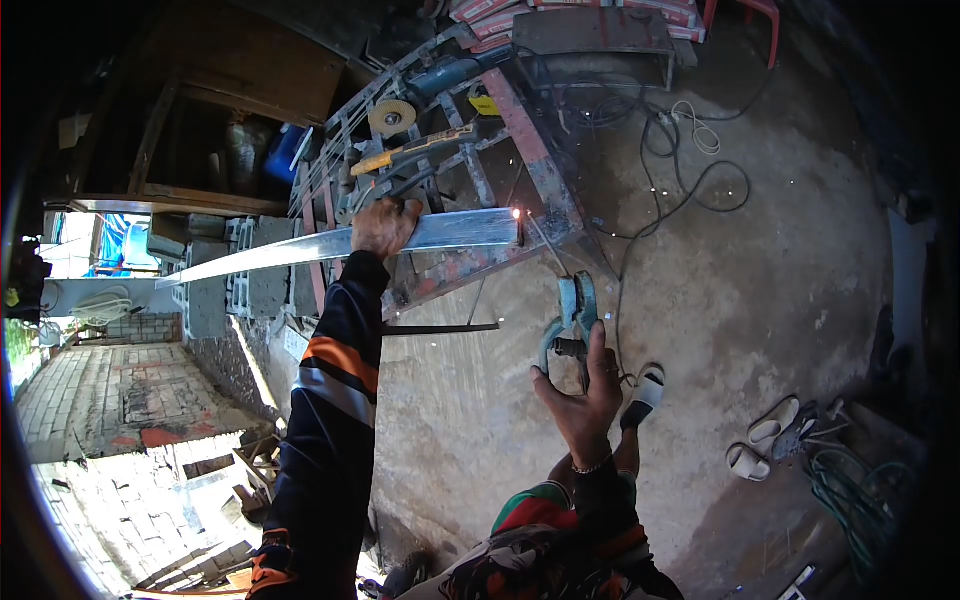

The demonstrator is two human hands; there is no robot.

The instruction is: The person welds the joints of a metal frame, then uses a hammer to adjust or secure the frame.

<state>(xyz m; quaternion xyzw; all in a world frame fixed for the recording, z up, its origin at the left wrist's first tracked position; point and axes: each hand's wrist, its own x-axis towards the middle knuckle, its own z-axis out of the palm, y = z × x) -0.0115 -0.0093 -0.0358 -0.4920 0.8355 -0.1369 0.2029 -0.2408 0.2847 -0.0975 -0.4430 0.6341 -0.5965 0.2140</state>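
Note:
My left hand (384, 228) is closed over a long silver metal tube (465, 230), which lies across a red-and-grey steel frame (520, 130) and runs far off to the left. In my right hand (585, 400) is a teal welding electrode holder (572, 305), its grip between thumb and fingers. A thin welding rod (545, 240) juts from the holder's jaws up toward the tube's right end. An orange-white glow shows at that end, close to the rod's tip, and small bright sparks are scattered around.
An angle grinder (440, 75), a yellow-handled tool (410, 150) and a round disc (392, 118) rest on the frame. Black cable (660, 130) snakes over the concrete floor. Sandals (775, 425) and a green hose (850, 500) lie at right. Concrete blocks (240, 260) stand left.

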